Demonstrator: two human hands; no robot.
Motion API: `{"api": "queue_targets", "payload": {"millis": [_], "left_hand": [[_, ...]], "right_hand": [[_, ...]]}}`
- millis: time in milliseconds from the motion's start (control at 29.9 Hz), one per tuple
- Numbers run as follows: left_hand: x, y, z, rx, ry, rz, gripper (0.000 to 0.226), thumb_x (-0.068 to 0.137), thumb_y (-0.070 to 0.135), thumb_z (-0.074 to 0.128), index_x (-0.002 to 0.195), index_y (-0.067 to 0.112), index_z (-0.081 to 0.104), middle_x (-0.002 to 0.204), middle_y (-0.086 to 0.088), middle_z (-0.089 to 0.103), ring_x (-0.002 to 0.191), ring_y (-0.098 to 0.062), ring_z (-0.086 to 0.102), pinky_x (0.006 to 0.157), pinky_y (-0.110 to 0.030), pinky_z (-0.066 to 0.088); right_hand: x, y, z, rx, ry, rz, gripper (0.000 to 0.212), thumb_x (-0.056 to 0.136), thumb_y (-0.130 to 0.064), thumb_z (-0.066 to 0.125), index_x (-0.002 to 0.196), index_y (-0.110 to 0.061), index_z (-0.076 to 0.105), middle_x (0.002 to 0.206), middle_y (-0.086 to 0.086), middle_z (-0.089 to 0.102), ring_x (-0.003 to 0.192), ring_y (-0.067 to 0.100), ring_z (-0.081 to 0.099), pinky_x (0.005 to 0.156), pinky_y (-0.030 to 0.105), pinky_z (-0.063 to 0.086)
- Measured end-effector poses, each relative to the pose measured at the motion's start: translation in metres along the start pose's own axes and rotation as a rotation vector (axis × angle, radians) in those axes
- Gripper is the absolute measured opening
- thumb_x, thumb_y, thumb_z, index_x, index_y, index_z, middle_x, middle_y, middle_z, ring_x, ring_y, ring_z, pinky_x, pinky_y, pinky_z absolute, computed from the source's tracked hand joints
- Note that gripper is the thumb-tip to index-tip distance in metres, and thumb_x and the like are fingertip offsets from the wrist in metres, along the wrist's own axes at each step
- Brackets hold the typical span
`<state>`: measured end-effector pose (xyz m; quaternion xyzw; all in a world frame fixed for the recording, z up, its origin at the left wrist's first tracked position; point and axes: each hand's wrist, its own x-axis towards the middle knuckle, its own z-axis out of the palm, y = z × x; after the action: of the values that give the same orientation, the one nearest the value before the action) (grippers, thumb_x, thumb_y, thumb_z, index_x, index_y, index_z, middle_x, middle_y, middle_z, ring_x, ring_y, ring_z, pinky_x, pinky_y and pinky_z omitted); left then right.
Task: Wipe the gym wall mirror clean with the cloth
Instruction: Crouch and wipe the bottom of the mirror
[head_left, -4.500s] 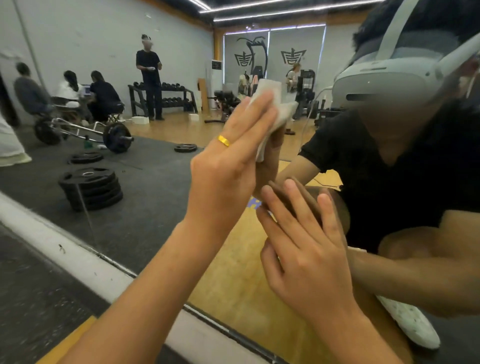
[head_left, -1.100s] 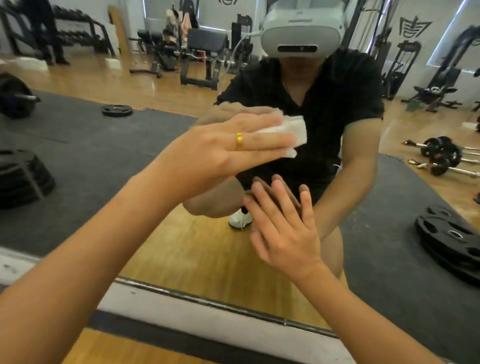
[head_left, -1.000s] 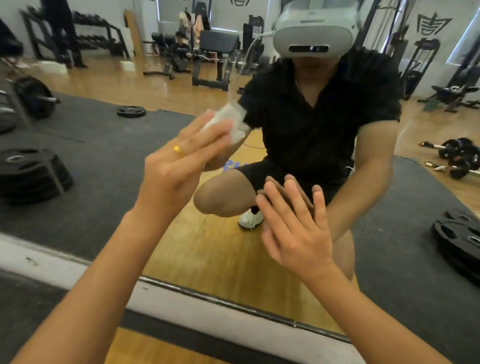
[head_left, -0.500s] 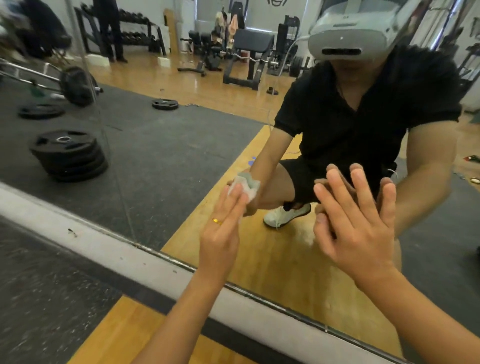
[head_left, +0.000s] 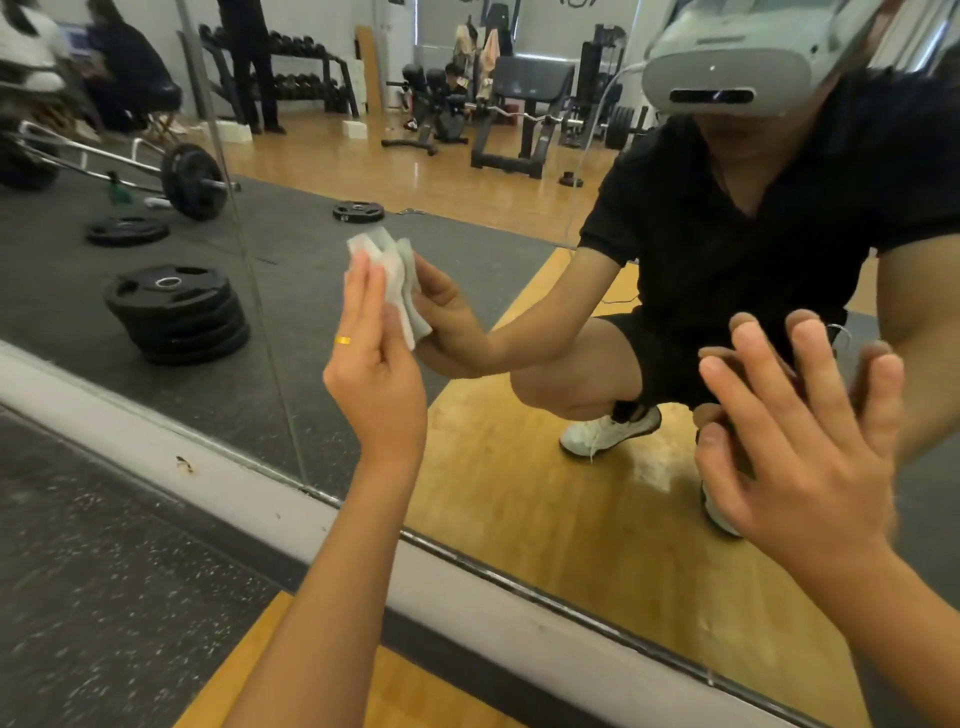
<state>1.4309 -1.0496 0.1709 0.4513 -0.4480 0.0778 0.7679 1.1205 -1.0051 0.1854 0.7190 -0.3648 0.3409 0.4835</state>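
The wall mirror fills most of the view and reflects me crouching in front of it. My left hand, with a gold ring, holds a folded white cloth against the glass left of centre. Its fingers lie straight over the cloth, and in the reflection the thumb pinches it. My right hand rests flat on the mirror at the right, fingers spread, holding nothing.
A pale frame strip runs along the mirror's lower edge, above dark speckled matting and wood floor. A vertical seam splits the glass left of the cloth. Weight plates, a barbell, racks and people appear only as reflections.
My left hand has swept the cloth from the glass over my reflected chest down and to the left, then slightly up. My right hand has stayed flat on the mirror.
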Motion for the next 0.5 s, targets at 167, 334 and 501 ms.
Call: {"api": "queue_targets", "payload": {"millis": [167,334,501], "left_hand": [[0.079,0.012,0.013,-0.069,0.102,0.019,0.037,0.102,0.005,0.055,0.138,0.0,0.061,0.146,-0.013,0.058,0.136,-0.008,0.054,0.113,-0.028,0.044],[0.024,0.037,0.012,0.02,-0.165,0.331,0.037,0.098,-0.012,0.059,0.133,-0.001,0.064,0.144,-0.013,0.056,0.135,-0.022,0.057,0.108,-0.017,0.043],[0.008,-0.001,-0.007,0.02,-0.137,0.121,0.039,0.1,-0.007,0.059,0.137,0.003,0.061,0.145,-0.01,0.058,0.137,-0.022,0.056,0.109,-0.023,0.046]], "right_hand": [[0.002,0.001,0.001,-0.002,0.011,-0.005,0.053,0.095,-0.019,0.061,0.146,-0.01,0.057,0.157,0.013,0.046,0.153,0.036,0.031,0.126,0.056,0.009],[0.0,0.0,-0.001,0.013,0.002,0.004,0.052,0.095,-0.019,0.06,0.147,-0.01,0.056,0.157,0.013,0.046,0.151,0.036,0.034,0.125,0.057,0.012],[-0.001,0.001,0.0,0.007,0.005,-0.003,0.055,0.095,-0.019,0.061,0.149,-0.011,0.054,0.161,0.011,0.041,0.153,0.035,0.031,0.124,0.058,0.012]]}}
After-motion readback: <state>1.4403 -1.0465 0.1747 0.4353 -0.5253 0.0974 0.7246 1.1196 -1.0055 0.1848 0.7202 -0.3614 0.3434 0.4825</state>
